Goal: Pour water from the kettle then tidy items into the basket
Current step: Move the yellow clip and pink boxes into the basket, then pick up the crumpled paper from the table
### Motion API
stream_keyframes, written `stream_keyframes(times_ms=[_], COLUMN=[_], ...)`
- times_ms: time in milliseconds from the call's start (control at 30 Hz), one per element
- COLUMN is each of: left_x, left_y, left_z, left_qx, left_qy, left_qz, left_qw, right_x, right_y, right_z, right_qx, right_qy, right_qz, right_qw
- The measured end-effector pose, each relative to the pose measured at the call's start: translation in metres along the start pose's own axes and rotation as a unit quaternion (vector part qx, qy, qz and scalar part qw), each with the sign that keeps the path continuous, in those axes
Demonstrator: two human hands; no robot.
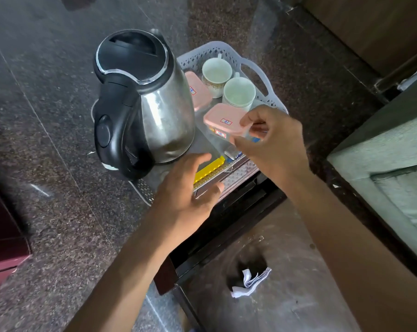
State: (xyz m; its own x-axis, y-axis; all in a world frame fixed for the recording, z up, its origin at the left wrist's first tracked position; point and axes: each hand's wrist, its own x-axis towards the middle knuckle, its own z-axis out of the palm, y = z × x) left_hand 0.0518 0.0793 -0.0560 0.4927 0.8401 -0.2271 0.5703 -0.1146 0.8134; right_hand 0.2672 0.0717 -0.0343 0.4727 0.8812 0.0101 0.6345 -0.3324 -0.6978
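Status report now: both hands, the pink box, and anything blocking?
Right hand holds pink box over basket. Left hand open, empty. Kettle beside basket, not blocking.

Pink lid: small red-bordered white label, characters illegible. Second such label on box beneath it. Third on far pink box, also illegible.

The kettle crowds the basket on its left side, and two cups plus a pink-lidded box fill the far end. Open granite counter lies left of the kettle; the near basket edge is blocked by both hands.
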Motion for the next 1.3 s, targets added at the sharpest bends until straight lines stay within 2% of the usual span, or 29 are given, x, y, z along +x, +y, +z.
stream_keyframes(times_ms=[300, 467, 600, 733, 900, 1033, 1167, 1300], left_x=[-0.003, -0.004, -0.006, -0.009, -0.04, -0.066, -0.091, -0.11], left_y=[0.005, 0.006, 0.008, 0.011, 0.027, 0.024, 0.007, -0.009], left_z=[0.003, 0.004, 0.006, 0.006, 0.032, 0.076, 0.106, 0.125], left_qx=[0.019, 0.022, 0.036, 0.056, 0.099, 0.087, 0.097, 0.089], left_qy=[-0.011, -0.01, -0.002, 0.016, 0.116, 0.104, 0.051, 0.013], left_qz=[0.021, 0.023, 0.026, 0.046, 0.093, 0.148, 0.111, 0.042], left_qw=[1.0, 0.999, 0.999, 0.997, 0.984, 0.98, 0.988, 0.995], right_x=[0.008, 0.011, 0.012, -0.001, -0.042, -0.094, -0.15, -0.209], right_y=[-0.009, -0.015, -0.017, -0.02, -0.018, -0.002, 0.034, 0.083], right_z=[0.04, 0.049, 0.045, 0.029, 0.0, -0.006, 0.0, 0.01], right_qx=[-0.222, -0.266, -0.259, -0.236, -0.107, -0.042, 0.003, -0.06], right_qy=[0.014, 0.014, -0.011, -0.016, 0.084, 0.18, 0.147, 0.059], right_qz=[-0.029, -0.024, -0.007, -0.033, -0.059, -0.081, -0.026, 0.027], right_qw=[0.975, 0.964, 0.966, 0.971, 0.989, 0.979, 0.989, 0.996])
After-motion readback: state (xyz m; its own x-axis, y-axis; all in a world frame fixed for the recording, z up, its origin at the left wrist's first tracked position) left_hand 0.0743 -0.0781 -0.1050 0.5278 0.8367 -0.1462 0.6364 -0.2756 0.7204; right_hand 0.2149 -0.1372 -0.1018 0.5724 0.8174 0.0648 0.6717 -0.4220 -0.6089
